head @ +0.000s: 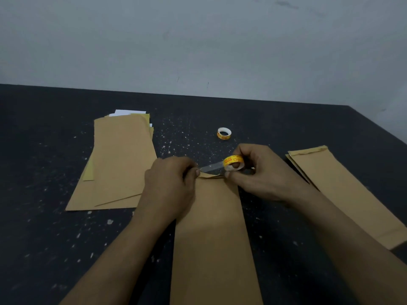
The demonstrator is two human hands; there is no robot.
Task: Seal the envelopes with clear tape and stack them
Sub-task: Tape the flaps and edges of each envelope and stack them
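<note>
Tautness counts: left hand [171, 183] pinching the clear tape strip [211, 167], right hand [262, 172] gripping its yellow-cored roll [234, 162], I'd press it flat over the flap of the long brown paper envelope [211, 227].

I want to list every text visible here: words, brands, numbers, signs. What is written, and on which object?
Tape roll held by the right hand: red print on a yellow band, too blurred to read.
Second tape roll on the table: red marks on yellow, too small to read.
Tape strip pinched by the left hand: no print.
Middle envelope, left pile, right stack: no print visible.
</note>
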